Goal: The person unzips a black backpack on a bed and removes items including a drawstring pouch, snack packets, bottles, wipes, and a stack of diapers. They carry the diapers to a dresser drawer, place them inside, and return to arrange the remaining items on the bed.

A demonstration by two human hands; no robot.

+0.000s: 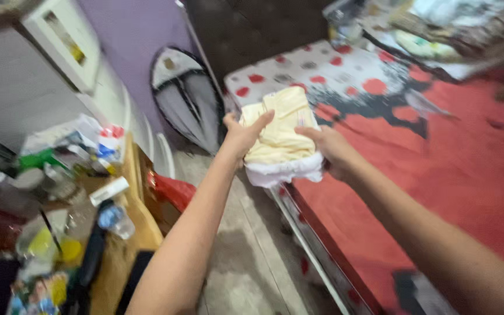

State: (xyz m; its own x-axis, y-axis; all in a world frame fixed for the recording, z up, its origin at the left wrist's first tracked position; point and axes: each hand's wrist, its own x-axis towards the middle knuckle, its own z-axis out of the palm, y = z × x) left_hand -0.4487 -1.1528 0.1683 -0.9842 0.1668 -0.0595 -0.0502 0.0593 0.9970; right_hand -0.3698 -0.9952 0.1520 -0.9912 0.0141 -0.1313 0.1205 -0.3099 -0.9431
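We hold a folded stack of pale yellow cloth [281, 131] between both hands above the near edge of the bed [438, 163], just above the centre of the frame. Our left hand [241, 135] clasps the stack's nine o'clock side, thumb laid across the top and fingers curled under it; our right hand [329, 149] grips the three o'clock side, fingers pressed over the top fold. A white layer [284, 173] hangs at the bottom of the stack, at its six o'clock edge. The bed runs from twelve o'clock down to five o'clock, covered in a red sheet with a black pattern, turning white with red spots toward the far end. At one o'clock, heaped bedding and clutter [438, 29] lie blurred at the head of the bed. At eleven o'clock a dark oval object with a pale panel [185, 96] leans against the purple wall [135, 29]. At eight o'clock a wooden table [126, 233] is crowded with bottles, jars and packets, too blurred to tell apart, with a red bag [173, 192] just beside its far end. Grey floor [246, 256] shows between table and bed, at six o'clock.
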